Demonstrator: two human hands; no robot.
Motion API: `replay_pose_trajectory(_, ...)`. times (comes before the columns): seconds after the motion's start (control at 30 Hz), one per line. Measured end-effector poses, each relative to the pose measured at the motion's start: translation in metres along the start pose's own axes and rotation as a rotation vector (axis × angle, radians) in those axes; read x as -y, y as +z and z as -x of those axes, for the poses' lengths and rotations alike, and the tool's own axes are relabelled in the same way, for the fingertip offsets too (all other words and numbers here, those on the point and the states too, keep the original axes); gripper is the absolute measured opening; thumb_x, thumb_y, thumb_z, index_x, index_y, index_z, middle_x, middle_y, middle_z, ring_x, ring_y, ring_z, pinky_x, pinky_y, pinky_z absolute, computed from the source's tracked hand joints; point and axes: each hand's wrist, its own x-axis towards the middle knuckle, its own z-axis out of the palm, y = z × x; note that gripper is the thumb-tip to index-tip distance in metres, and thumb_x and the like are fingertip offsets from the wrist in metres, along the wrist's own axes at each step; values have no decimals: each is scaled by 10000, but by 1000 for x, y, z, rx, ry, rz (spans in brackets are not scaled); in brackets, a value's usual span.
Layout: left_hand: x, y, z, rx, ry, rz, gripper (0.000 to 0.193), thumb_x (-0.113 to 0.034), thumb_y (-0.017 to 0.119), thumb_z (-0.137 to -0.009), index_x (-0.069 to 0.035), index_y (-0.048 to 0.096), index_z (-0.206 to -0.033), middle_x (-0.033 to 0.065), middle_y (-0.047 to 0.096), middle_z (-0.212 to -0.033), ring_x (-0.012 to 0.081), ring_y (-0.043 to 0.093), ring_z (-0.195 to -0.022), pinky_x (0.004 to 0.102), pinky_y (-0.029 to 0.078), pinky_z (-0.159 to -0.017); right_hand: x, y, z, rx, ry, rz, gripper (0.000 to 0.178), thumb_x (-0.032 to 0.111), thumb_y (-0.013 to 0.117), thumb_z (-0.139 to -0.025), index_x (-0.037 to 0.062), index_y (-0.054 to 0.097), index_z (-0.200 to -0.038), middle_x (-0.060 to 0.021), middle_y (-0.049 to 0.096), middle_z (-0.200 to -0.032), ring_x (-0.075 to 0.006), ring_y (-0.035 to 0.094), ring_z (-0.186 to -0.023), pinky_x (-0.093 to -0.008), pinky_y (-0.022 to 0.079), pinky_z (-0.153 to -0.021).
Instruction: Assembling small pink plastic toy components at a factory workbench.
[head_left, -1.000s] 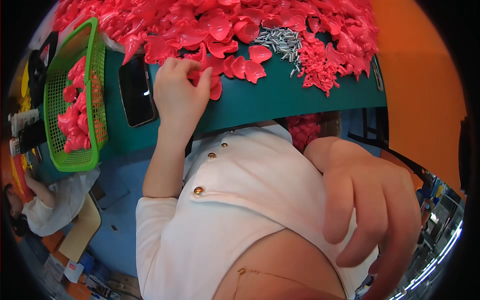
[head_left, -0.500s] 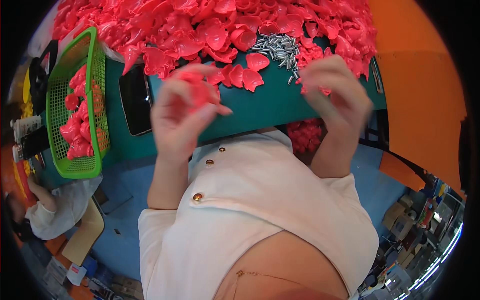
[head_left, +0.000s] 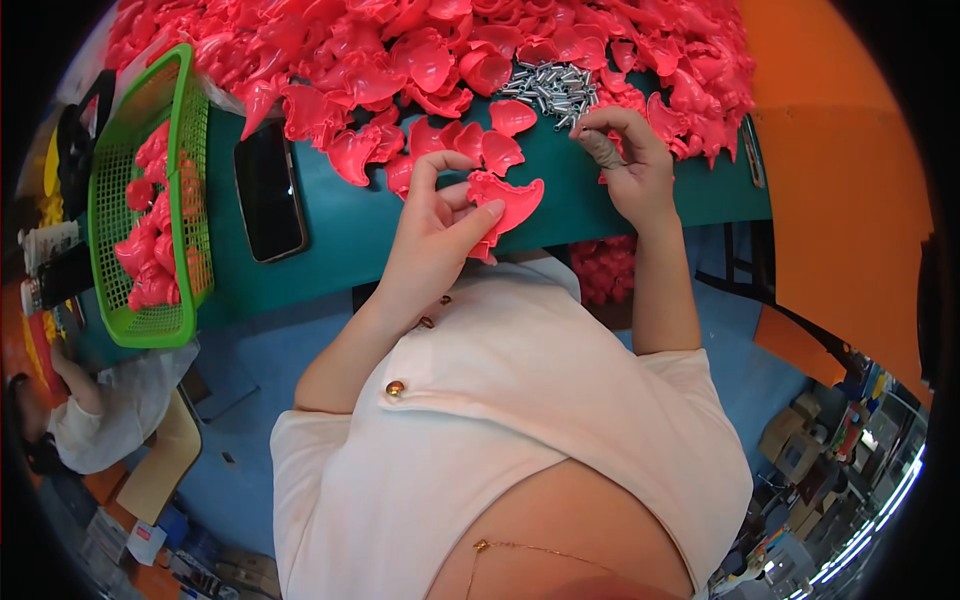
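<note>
Right hand (head_left: 625,160) now reaching screw pile (head_left: 550,88), pinching one; left hand (head_left: 435,235) gripping red plastic piece (head_left: 505,205) near table's front edge, presenting it for fitting.

— What have you got on?

— A pale pinkish-white top (head_left: 560,400) with short sleeves, so my forearms are bare right down to my left hand (head_left: 435,235) and right hand (head_left: 628,165).

— Any trim?

— Small round gold buttons (head_left: 396,388) in a slanting line on the front, three that I can see. The cloth is plain, with no print.

— Jewellery?

— A thin gold chain (head_left: 530,548) at my neck. No rings or watch show on either hand.
</note>
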Motion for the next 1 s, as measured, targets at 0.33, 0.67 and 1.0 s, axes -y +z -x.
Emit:
replay_pose_trajectory(0.33,-4,3,1,85,-332,106,227,-144,469,-917,-21,520,-1101,63,585,-838,104,566,-599,239,472,-466,41,21,-11,305,247,-636,123,3,620,-818,-32,617,-935,-80,571,-867,-128,561,-753,-238,464,-650)
replay_pose_trajectory(0.67,-8,-3,6,188,-342,173,231,-145,462,-896,12,540,-1046,62,573,-761,98,511,-473,233,393,-361,36,19,-19,534,158,-642,69,-5,638,-783,-20,620,-847,-93,574,-848,-157,569,-752,-266,471,-645)
replay_pose_trajectory(1.0,-6,1,6,191,-252,-15,212,-140,425,-927,-7,544,-1042,26,548,-677,76,495,-446,214,387,-372,36,13,-26,618,76,-567,88,11,666,-753,4,639,-836,-78,583,-866,-177,566,-802,-277,461,-694)
